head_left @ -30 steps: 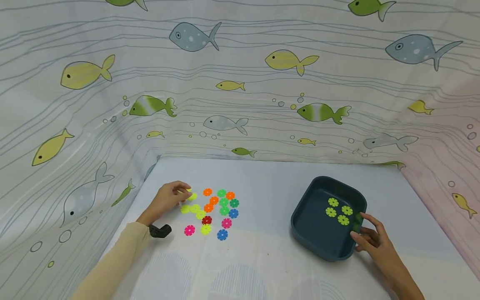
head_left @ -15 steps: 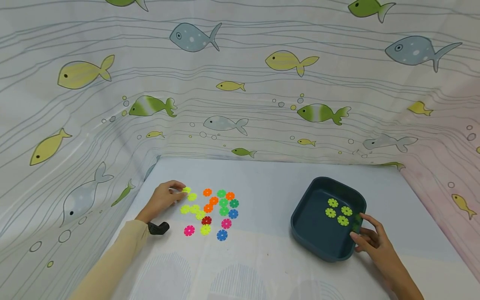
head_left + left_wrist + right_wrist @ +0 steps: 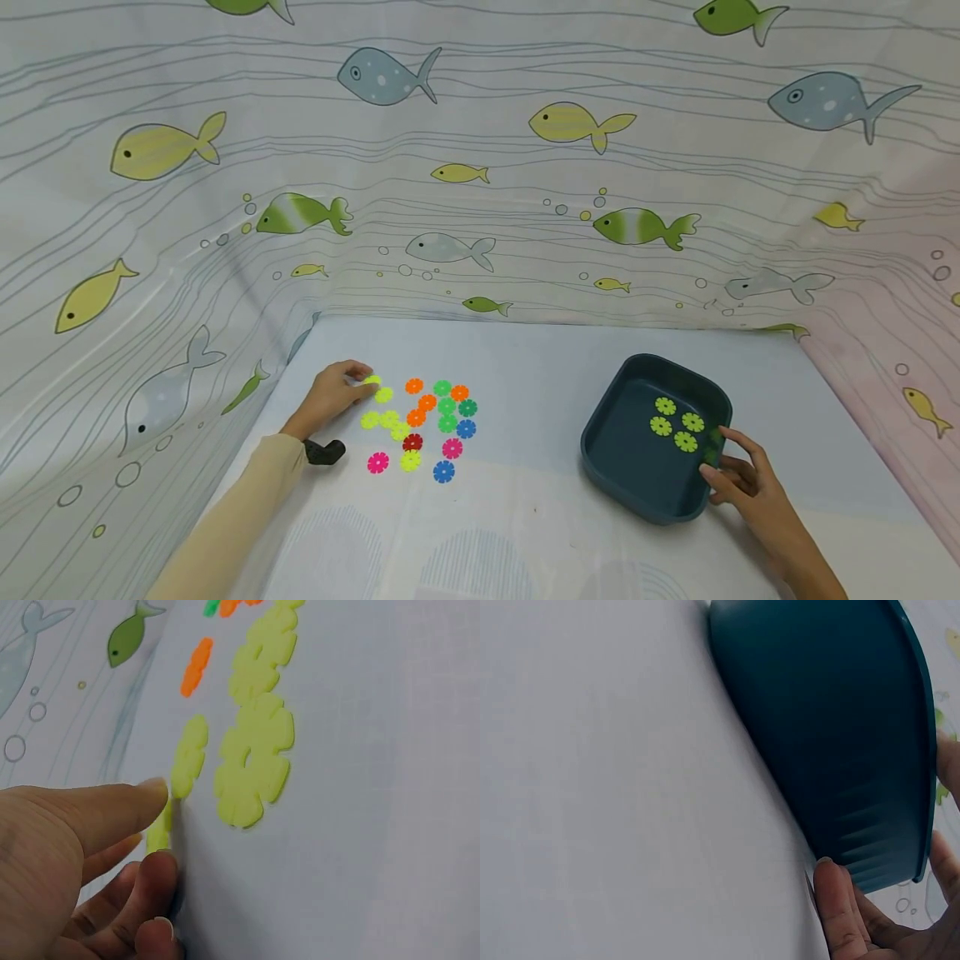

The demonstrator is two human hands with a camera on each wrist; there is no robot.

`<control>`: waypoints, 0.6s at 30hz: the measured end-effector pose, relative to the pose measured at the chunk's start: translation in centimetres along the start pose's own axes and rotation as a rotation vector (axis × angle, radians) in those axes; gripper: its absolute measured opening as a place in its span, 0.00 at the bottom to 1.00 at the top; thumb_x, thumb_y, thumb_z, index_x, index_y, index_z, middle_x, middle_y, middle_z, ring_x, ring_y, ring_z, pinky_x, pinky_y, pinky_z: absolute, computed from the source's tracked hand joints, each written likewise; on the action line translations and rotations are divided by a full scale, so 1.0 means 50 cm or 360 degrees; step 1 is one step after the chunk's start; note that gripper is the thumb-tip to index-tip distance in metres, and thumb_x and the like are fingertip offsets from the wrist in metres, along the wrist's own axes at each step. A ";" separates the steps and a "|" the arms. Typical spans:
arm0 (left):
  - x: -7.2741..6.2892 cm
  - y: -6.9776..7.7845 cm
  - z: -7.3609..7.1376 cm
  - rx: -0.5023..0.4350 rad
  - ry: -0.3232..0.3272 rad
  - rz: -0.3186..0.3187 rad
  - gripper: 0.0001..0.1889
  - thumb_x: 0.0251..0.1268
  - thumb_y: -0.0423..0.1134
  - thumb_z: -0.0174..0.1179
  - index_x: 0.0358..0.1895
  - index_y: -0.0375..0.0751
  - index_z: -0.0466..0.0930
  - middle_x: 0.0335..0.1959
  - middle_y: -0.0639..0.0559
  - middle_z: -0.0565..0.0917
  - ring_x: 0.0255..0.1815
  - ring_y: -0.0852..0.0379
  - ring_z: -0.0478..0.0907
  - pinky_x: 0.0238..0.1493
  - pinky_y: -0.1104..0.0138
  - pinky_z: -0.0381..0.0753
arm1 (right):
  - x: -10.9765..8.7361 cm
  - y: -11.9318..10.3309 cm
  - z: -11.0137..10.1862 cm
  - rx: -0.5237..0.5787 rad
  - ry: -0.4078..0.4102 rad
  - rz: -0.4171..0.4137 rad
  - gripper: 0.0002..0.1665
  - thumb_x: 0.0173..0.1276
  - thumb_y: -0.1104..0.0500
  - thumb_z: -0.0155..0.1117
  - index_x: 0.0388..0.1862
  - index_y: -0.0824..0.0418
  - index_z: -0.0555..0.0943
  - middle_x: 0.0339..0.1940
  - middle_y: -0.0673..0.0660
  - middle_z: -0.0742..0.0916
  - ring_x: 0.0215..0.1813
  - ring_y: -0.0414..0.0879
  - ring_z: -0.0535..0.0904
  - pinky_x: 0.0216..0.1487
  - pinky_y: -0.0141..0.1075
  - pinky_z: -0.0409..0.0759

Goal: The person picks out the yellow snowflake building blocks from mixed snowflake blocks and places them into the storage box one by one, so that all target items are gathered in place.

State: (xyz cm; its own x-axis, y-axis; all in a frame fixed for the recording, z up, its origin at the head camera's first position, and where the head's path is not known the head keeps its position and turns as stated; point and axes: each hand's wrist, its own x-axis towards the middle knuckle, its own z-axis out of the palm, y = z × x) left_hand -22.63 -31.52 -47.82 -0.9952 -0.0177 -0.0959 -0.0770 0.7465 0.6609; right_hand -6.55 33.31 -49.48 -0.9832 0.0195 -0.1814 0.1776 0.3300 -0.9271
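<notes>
- Left hand (image 3: 330,396): thumb and fingertips sit loosely curved around a yellow disc (image 3: 158,831) at the far left of the scatter (whether this grip pinches it, I cannot tell).
- A second yellow disc (image 3: 384,394) lies just beside them, flat on the worktop (image 3: 517,517).
- Right hand (image 3: 750,483): its grip is closed on the right side of the dark blue tub (image 3: 637,483), fingers at rim and outer wall.
- Four yellow-green discs (image 3: 686,442) lie inside the tub.
- Orange discs (image 3: 427,402) and green discs (image 3: 447,406) lie near the left hand, well apart from the tub.
</notes>
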 end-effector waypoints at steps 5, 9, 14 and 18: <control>0.005 -0.002 0.005 0.0048 -0.0005 0.0011 0.20 0.67 0.46 0.71 0.56 0.38 0.83 0.54 0.40 0.79 0.47 0.46 0.73 0.47 0.59 0.74 | -0.002 -0.003 0.000 0.0008 -0.0006 -0.0026 0.45 0.81 0.49 0.58 0.84 0.33 0.43 0.71 0.72 0.66 0.46 0.45 0.82 0.45 0.38 0.84; 0.006 -0.001 0.003 0.0058 -0.0020 0.0023 0.18 0.67 0.45 0.71 0.53 0.38 0.84 0.54 0.40 0.79 0.48 0.46 0.73 0.49 0.56 0.74 | -0.002 -0.004 0.001 0.0007 -0.0001 -0.0028 0.45 0.81 0.49 0.58 0.84 0.33 0.43 0.71 0.72 0.66 0.46 0.44 0.82 0.45 0.38 0.84; 0.006 0.000 0.001 0.0046 -0.0030 0.0016 0.16 0.66 0.43 0.72 0.50 0.38 0.81 0.51 0.41 0.81 0.46 0.46 0.74 0.49 0.55 0.74 | -0.001 -0.003 0.001 -0.0010 0.0007 -0.0018 0.45 0.81 0.48 0.59 0.84 0.33 0.43 0.71 0.72 0.66 0.46 0.45 0.82 0.44 0.37 0.84; 0.004 0.002 0.002 0.0019 -0.0033 0.0000 0.17 0.66 0.42 0.72 0.50 0.38 0.80 0.46 0.44 0.81 0.45 0.47 0.75 0.48 0.57 0.75 | -0.001 -0.003 0.001 -0.0013 0.0005 -0.0010 0.46 0.81 0.48 0.59 0.84 0.33 0.43 0.71 0.73 0.65 0.45 0.46 0.82 0.45 0.37 0.84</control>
State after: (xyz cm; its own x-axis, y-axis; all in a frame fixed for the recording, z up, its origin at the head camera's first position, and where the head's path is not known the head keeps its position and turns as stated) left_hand -22.84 -31.38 -47.85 -0.9938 -0.0041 -0.1112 -0.0761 0.7546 0.6518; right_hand -6.51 33.22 -49.36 -0.9844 0.0205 -0.1746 0.1712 0.3379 -0.9255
